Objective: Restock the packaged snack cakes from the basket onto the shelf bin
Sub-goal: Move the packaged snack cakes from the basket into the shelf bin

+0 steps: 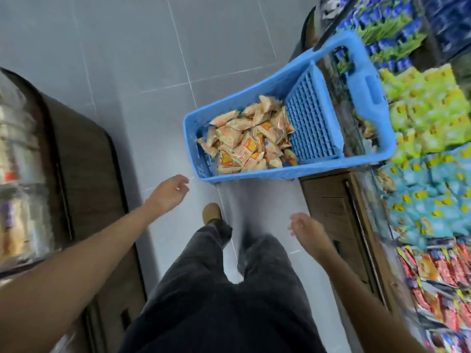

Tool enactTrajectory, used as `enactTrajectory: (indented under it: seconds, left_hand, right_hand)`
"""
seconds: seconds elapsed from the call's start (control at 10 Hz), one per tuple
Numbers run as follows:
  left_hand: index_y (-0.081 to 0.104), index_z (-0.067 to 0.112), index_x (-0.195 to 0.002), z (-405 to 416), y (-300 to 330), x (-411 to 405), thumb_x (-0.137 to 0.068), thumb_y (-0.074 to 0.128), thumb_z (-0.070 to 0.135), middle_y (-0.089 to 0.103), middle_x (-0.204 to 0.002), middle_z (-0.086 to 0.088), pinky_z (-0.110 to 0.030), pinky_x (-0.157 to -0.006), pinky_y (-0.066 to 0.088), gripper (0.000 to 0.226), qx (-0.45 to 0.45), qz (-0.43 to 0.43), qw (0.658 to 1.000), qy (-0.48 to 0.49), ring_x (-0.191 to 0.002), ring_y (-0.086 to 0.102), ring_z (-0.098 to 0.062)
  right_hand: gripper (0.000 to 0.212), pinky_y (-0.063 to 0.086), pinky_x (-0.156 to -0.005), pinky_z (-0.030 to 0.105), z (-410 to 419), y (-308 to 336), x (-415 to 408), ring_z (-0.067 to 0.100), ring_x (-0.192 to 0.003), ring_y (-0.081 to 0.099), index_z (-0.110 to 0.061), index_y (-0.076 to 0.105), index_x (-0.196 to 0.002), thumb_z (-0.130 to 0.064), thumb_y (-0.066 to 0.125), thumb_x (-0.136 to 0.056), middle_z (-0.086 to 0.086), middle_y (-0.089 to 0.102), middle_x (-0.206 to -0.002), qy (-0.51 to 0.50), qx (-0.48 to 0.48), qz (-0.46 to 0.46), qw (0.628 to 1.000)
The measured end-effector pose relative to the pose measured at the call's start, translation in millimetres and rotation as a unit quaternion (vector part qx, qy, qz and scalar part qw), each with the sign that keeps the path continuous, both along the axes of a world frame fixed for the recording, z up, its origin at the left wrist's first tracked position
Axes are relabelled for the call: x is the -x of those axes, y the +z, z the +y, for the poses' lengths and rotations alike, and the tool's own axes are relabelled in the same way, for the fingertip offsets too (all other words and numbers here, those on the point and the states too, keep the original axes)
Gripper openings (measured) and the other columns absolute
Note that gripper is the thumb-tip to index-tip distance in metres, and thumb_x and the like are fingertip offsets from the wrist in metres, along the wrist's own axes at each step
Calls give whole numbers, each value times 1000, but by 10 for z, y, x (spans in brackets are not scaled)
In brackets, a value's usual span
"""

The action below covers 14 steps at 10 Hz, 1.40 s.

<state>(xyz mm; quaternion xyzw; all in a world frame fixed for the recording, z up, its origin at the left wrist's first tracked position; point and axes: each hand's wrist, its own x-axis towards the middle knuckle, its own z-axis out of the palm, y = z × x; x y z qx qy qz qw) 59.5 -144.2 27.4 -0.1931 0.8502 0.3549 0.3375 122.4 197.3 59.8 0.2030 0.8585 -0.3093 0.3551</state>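
Both the left hand (169, 192) and right hand (305, 229) are loose and empty, and the snack cakes (251, 138) in the blue basket (254, 175) look light, soft and crinkly, so pinch one by its edge.

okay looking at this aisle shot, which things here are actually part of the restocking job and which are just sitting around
Part of the job:
blue basket, propped against the shelf front
orange snack cake packets piled in its lower end
left hand and right hand, both empty

Just there:
yellow-green packets
light blue packets
red packets
dark wooden unit on the left
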Motion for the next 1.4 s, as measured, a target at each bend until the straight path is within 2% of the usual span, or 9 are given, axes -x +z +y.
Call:
enactTrajectory:
  seconds: [0.2, 0.3, 0.4, 0.5, 0.8, 0.9, 1.1, 1.2, 1.4]
  left_hand:
    - [57, 16, -106, 654, -395, 973, -94, 42, 14, 58, -109, -6, -16, -63, 36, 19, -68, -8, 997, -40, -96, 54, -20]
    - [47, 14, -127, 995, -750, 1186, -92, 46, 10, 47, -124, -3, -10, -77, 33, 34, -93, 26, 995, -16, -112, 47, -21]
    - [40, 9, -138, 1282, -1184, 1382, -92, 52, 17, 45, -135, -4, -30, -98, 39, 49, -97, 17, 995, -23, -119, 46, -22]
    - [49, 6, -125, 1417, -1572, 1535, -89, 50, 18, 53, -122, -15, -45, -92, 45, 37, 6, 9, 1000, -14, -114, 49, -31]
    - [36, 18, -103, 1617, -2000, 1356, -84, 64, 37, 50, -82, 13, -21, -55, 34, 39, -71, -66, 973, 209, -73, 51, -6]
    - [43, 14, -112, 1568, -2072, 1334, -85, 67, 25, 52, -75, 11, -17, -51, 34, 38, -93, -60, 967, 228, -67, 52, -5]
    - [54, 24, -94, 1404, -1939, 1350, -81, 70, 20, 60, -81, 8, -9, -47, 38, 21, -111, -8, 973, 202, -61, 54, 1]
    - [49, 33, -84, 1317, -1758, 1339, -82, 69, 16, 57, -77, 9, -9, -42, 36, 26, -137, 40, 971, 191, -50, 50, 6]
    - [39, 27, -104, 1217, -1377, 1420, -78, 74, 24, 51, -91, 15, -4, -54, 39, 44, -172, 87, 969, 152, -68, 55, 13]
  right_hand:
    - [22, 48, -82, 44, -286, -143, 1253, 34, -90, 61, -4, 61, -106, -13, 43, -97, 16, 66, -99, 56, -20, 81, 995]
    - [24, 46, -70, 39, -214, -487, 1813, 34, -84, 59, -3, 60, -106, -17, 42, -98, 15, 64, -92, 76, -57, 79, 992]
    - [21, 40, -65, 32, -107, -953, 2266, 27, -81, 56, -7, 57, -102, -20, 41, -97, 3, 54, -81, 64, -64, 25, 996]
    - [18, 39, -64, 32, -32, -1441, 2562, 21, -77, 51, -12, 55, -83, -18, 41, -93, 0, 50, -76, 42, -80, -16, 996]
    - [30, 48, -69, 28, -118, -2163, 2818, 9, -63, 47, -24, 45, -74, -44, 47, -95, 0, 56, -88, -321, 106, -125, 933]
    - [34, 46, -94, 33, -141, -2234, 2860, 16, -94, 59, -14, 56, -105, -46, 55, -92, 8, 57, -126, -417, 132, -137, 889]
    - [18, 51, -94, 38, -104, -2190, 2829, 21, -95, 59, -11, 59, -95, -25, 66, -88, 9, 62, -103, -511, 197, -138, 825]
    - [30, 57, -76, 32, -109, -2059, 2717, 27, -115, 57, -7, 55, -119, -20, 59, -93, 12, 56, -127, -497, 228, -93, 832]
    - [12, 55, -62, 28, 0, -1713, 2513, 17, -85, 66, -23, 59, -86, -13, 65, -88, 5, 66, -100, -410, 180, -12, 894]
